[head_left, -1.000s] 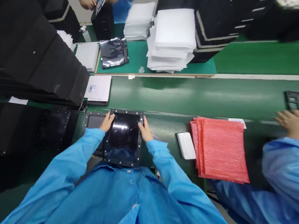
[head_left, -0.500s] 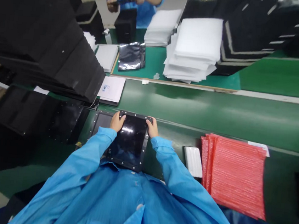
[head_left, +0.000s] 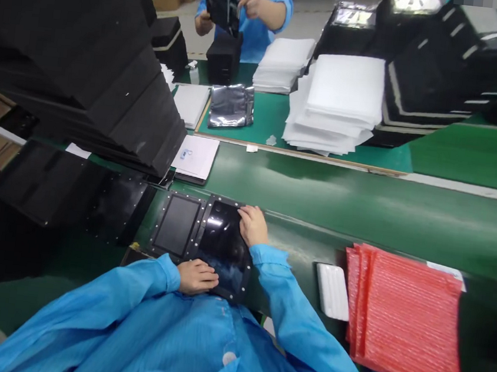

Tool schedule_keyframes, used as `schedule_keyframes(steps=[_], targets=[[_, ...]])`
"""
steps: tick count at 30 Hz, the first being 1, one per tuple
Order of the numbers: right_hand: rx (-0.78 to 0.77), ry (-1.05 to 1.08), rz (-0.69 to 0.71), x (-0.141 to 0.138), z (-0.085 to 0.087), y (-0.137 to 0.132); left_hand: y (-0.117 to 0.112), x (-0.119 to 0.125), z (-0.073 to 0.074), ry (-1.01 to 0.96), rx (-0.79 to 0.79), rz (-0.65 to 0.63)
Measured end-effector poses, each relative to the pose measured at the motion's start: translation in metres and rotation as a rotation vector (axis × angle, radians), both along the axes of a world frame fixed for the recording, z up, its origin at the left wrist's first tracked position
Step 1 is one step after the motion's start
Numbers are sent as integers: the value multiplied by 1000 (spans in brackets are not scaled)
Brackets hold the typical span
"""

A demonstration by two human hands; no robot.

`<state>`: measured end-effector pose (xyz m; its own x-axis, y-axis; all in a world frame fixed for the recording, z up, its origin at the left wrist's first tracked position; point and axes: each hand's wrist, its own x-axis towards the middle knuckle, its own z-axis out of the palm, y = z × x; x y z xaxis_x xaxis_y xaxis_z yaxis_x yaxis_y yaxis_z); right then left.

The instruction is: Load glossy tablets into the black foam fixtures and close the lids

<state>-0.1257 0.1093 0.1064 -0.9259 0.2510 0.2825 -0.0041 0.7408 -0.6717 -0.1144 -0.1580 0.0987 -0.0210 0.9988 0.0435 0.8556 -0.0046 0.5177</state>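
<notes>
– Left hand is now resting lower on the panel, frame's lower centre, fingers lying flat. Why?
– Steadying it, probably. Right hand is curling over the right edge; gripping or not, I can't tell.

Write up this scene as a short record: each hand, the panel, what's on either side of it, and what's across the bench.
Left hand: flat on the black panel, near its lower edge
Right hand: touching its upper right corner
Panel: glossy, pale dots along its rim
Left side: framed grey screen
Right side: white flat item, red pouches
Across: white sheets, co-worker holding a dark item
</notes>
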Motion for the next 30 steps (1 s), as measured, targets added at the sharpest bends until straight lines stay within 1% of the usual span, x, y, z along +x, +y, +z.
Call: schedule_keyframes(steps=[2, 4, 7, 10, 13, 15, 16, 17, 19, 21, 22, 23, 24, 26, 28, 30], targets=[[-1, -27, 117, -3, -1, -5, 3, -1, -3, 81, 97, -52], [-6, -52, 139, -3, -4, -5, 4, 0, -6, 135, 194, -86], [66, -94, 81, 1, -3, -2, 6, -1, -5, 147, 271, -104], [239, -158, 9, 2, 6, -11, 11, -6, 3, 122, 261, -105], [413, -237, -75, 2, 17, -37, 6, -17, 13, 75, 252, -156], [480, -298, -134, 9, 23, -60, -10, -32, 13, 11, 247, -143], [499, -333, -154, 17, 25, -72, -22, -42, 11, -34, 231, -89], [511, -371, -166, 28, 26, -86, -37, -55, 6, -81, 196, 3], [526, -448, -174, 57, 26, -116, -70, -85, -10, -156, 59, 286], [538, -519, -195, 92, 23, -146, -100, -110, -28, -188, -142, 622], [541, -550, -212, 109, 21, -160, -110, -118, -36, -198, -229, 759], [543, -581, -229, 123, 18, -173, -115, -123, -43, -210, -291, 863], [544, -612, -247, 134, 15, -184, -116, -124, -48, -230, -323, 938], [547, -670, -275, 146, 8, -198, -104, -118, -53, -290, -313, 1057], [543, -704, -291, 148, 4, -203, -86, -111, -51, -373, -281, 1203], [510, -704, -273, 146, 6, -199, -73, -108, -45, -474, -255, 1356]])
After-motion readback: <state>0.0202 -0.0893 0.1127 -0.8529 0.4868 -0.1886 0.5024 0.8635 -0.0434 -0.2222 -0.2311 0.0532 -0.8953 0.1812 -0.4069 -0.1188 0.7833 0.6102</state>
